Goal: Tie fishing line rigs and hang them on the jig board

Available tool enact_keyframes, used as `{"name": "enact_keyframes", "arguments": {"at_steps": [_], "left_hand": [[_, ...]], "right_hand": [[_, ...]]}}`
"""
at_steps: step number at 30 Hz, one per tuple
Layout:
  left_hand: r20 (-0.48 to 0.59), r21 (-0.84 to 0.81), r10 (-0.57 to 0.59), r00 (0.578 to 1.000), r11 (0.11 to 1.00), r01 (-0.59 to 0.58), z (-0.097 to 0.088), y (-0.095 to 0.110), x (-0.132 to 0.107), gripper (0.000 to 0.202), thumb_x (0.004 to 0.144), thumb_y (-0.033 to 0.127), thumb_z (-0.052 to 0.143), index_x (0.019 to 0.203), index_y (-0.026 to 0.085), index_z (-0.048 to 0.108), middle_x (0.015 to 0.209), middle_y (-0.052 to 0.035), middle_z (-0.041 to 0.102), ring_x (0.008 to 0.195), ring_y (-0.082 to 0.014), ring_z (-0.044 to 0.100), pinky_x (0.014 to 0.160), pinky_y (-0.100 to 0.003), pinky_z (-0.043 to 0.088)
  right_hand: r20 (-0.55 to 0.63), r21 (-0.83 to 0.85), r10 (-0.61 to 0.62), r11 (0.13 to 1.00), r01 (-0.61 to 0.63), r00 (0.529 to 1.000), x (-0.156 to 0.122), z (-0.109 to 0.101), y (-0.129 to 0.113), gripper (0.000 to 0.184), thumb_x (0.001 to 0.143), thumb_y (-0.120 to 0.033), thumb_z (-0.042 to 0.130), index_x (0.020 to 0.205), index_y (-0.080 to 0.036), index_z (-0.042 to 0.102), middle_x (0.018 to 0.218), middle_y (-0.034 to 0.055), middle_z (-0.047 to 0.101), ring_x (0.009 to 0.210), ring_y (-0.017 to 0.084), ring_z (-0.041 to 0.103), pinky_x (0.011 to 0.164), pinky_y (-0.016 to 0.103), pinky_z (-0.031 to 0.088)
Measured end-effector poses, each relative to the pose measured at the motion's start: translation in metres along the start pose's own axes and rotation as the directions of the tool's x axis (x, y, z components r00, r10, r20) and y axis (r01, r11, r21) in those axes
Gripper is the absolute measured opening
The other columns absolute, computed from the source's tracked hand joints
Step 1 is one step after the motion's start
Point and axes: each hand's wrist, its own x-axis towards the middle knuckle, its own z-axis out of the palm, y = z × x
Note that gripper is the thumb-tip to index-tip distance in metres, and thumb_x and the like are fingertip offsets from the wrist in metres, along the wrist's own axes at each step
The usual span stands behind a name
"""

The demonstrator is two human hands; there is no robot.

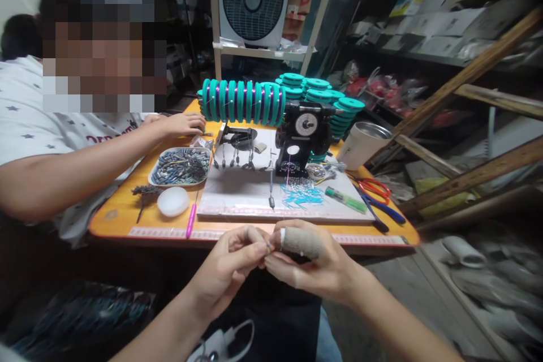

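At the table's near edge, my left hand [237, 260] pinches something tiny between thumb and forefinger; a small bluish spot shows there, but its kind is unclear. My right hand [322, 263] meets it fingertip to fingertip, closed around the same spot, with a grey wrap [303, 242] on one finger. Just beyond stands a white board [237, 203] bearing a black winding device [299, 130] with a row of teal spools [244, 102]. Small dark weights [272, 202] hang from lines under the spools. Thin blue pieces [303, 197] lie scattered on the board.
Left on the table are a tray of small slim pieces [180, 182], a white bowl [173, 202] and a pink tool [191, 220]. At right lie a green tube [345, 201], orange-handled scissors [375, 189] and blue-handled pliers [384, 207], near a cup [362, 147]. A co-worker's arm [114, 153] reaches in.
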Motion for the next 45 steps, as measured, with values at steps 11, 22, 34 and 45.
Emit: {"name": "enact_keyframes", "arguments": {"at_steps": [11,22,34,45], "left_hand": [[0.347,0.852,0.773,0.531,-0.022,-0.523,-0.002,-0.012,0.000,0.016,0.081,0.000,0.061,0.091,0.012,0.064,0.095,-0.0056,0.058,0.087,-0.0085,0.060,0.078,-0.018,0.053],[-0.074,0.180,0.126,0.989,0.977,-0.111,0.000,-0.002,-0.006,0.030,0.084,0.034,0.069,0.071,0.012,0.054,0.084,-0.0027,0.061,0.079,-0.0060,0.058,0.071,-0.014,0.048],[-0.016,0.569,0.522,0.853,0.706,-0.421,-0.001,-0.011,-0.002,0.012,0.086,0.016,0.064,0.075,0.013,0.060,0.092,-0.0024,0.050,0.087,-0.0053,0.056,0.077,-0.013,0.048],[0.164,0.726,0.600,0.783,0.464,-0.508,-0.004,-0.007,-0.004,0.009,0.087,0.009,0.059,0.080,0.014,0.058,0.093,-0.0039,0.065,0.090,-0.0078,0.063,0.081,-0.016,0.051]], "right_hand": [[-0.174,0.036,0.208,0.978,-0.205,0.963,0.019,0.002,-0.003,0.012,0.093,-0.016,0.061,0.086,-0.016,0.071,0.089,0.0038,0.057,0.086,0.008,0.061,0.070,0.015,0.052],[0.016,-0.047,-0.090,0.995,0.091,0.996,0.003,-0.008,-0.002,0.015,0.091,-0.009,0.049,0.100,-0.018,0.056,0.096,0.0045,0.061,0.091,0.011,0.060,0.078,0.021,0.053],[-0.023,0.127,0.151,0.981,-0.147,0.988,0.003,-0.002,-0.003,0.013,0.096,-0.022,0.058,0.090,-0.017,0.069,0.098,0.0049,0.058,0.086,0.008,0.060,0.075,0.018,0.053],[-0.096,0.064,0.162,0.986,-0.156,0.982,0.009,0.002,0.001,0.015,0.093,-0.010,0.055,0.105,-0.018,0.057,0.102,0.0051,0.058,0.086,0.007,0.058,0.072,0.015,0.052]]}}
